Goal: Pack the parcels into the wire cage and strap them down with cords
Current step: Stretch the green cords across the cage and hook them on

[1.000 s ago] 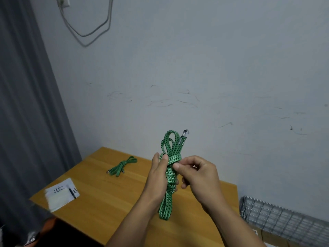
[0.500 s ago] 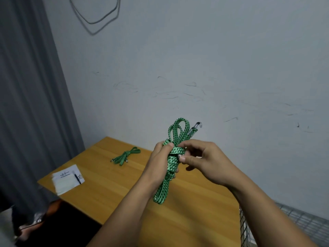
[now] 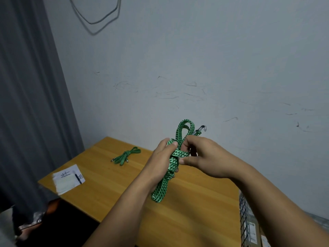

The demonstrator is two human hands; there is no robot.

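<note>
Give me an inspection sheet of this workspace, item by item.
Surface: wooden table, bare wood in front.
Job's things: held cord, green and bundled, its metal hook sticking up; spare cord bundled on the table; wire cage at lower right, contents unclear.
Clutter: paper with a pen on it, near the table's left corner.
Hands: left hand grips the held cord; right hand pinches its wrap.
Cables: grey cable looped on the wall.
Surroundings: scuffed wall, grey curtain at left.

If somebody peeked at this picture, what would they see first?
Probably the bright green cord, bundled up, which the left hand grips and the right hand pinches in the middle of the view. Then a second green cord lying on the wooden table, further left.
</note>
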